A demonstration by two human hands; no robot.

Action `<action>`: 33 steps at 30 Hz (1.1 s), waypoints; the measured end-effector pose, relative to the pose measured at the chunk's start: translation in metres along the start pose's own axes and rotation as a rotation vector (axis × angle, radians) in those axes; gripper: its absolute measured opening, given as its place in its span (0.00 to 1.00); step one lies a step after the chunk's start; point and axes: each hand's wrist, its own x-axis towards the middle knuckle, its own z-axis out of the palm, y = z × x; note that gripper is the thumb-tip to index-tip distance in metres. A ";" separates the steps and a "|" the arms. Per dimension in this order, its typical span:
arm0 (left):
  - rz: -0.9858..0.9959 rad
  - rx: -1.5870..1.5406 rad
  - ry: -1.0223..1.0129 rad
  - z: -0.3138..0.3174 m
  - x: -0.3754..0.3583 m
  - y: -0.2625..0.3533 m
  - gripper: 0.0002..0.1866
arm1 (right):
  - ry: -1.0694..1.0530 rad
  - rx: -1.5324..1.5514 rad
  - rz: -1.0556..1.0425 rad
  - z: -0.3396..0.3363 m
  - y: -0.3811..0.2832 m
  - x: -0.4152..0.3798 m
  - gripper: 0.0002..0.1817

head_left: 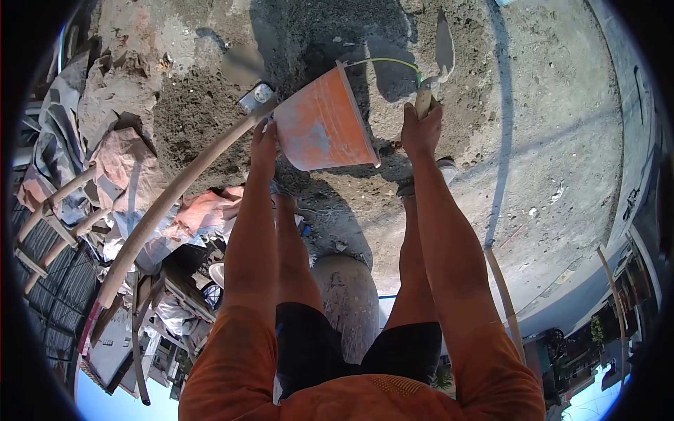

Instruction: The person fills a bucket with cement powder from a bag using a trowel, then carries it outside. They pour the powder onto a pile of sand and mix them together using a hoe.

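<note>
An orange bucket (319,126), smeared with grey, is tipped on its side in front of me with its mouth toward the right. My left hand (264,146) grips it at the base, beside a long wooden handle (189,179). In my right hand (422,130) is a trowel (444,49), its wooden grip in my fist and its pointed blade facing away from me. A yellow-green bucket handle (386,60) arcs from the rim to the trowel's neck, just above that fist. The bucket's inside is hidden from this side.
Sandy grey mix (189,119) covers the ground ahead. Crumpled sacks (126,165) and a wooden ladder-like frame (60,203) lie on the left. A mortar-stained cylinder (344,295) stands between my legs. Concrete (562,161) stretches to the right.
</note>
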 end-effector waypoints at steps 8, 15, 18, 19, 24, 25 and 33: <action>0.218 -0.391 -0.292 0.024 0.044 -0.039 0.38 | -0.309 -0.395 -0.131 0.006 -0.003 0.125 0.31; -0.039 -0.795 -0.473 0.028 0.080 -0.048 0.41 | -0.421 -0.286 -0.159 -0.018 -0.029 0.097 0.26; -0.155 -0.814 -0.509 0.037 0.089 -0.053 0.41 | -0.356 0.014 0.054 -0.036 -0.040 0.046 0.24; -0.227 -0.827 -0.518 0.040 0.089 -0.053 0.41 | -0.327 0.044 0.065 -0.038 -0.042 0.027 0.24; -0.015 -0.706 -0.334 0.072 0.087 -0.070 0.38 | -0.088 -0.014 -0.008 -0.013 -0.055 -0.065 0.27; 0.190 -0.426 -0.029 0.086 0.083 -0.071 0.37 | -0.014 -0.043 0.002 -0.011 -0.050 -0.060 0.28; 0.074 -0.223 -0.174 0.098 0.007 -0.012 0.40 | 0.283 -0.190 0.212 -0.024 0.031 0.039 0.32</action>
